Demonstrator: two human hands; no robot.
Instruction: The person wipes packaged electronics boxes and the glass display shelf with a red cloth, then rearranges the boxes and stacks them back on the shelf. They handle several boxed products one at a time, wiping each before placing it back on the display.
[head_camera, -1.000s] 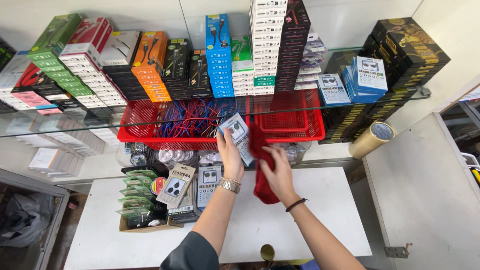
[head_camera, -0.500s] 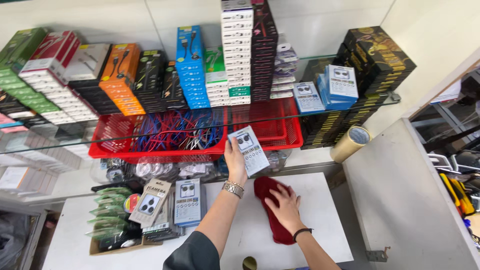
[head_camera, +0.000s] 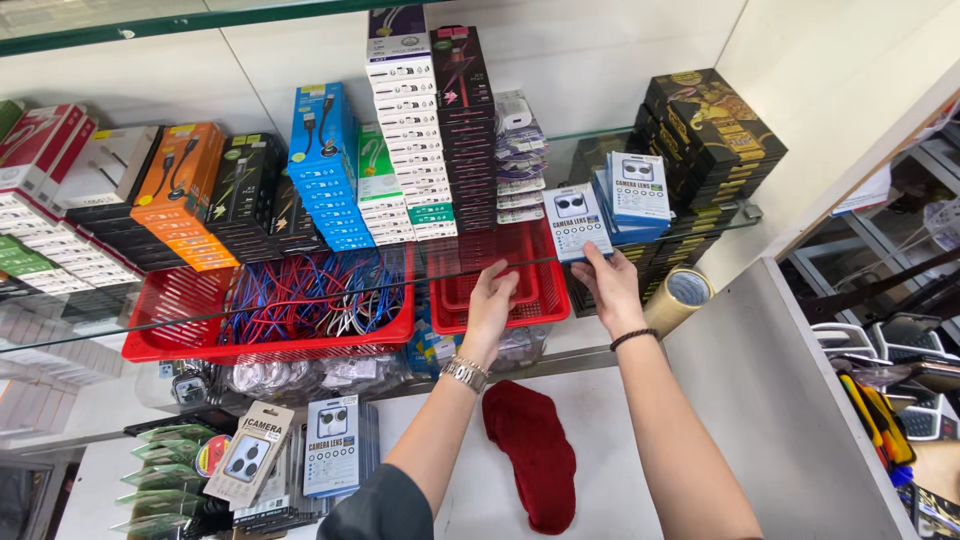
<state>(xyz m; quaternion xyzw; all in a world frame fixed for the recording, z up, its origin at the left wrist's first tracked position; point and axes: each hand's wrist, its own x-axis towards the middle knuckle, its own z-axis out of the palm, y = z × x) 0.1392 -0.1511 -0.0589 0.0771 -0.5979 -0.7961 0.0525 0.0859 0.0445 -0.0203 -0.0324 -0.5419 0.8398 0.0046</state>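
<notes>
The right hand (head_camera: 612, 285) pinched a white-and-blue box (head_camera: 577, 222) at the glass shelf's (head_camera: 90, 325) edge, beside matching boxes (head_camera: 637, 190). The left hand (head_camera: 491, 303), fingers loosely curled, rested on that edge, holding nothing. One red basket (head_camera: 160, 340) held tangled cables (head_camera: 310, 295); another (head_camera: 545, 290) appeared empty.

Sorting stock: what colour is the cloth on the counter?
Dark red cloth, clearest in the head view.
</notes>
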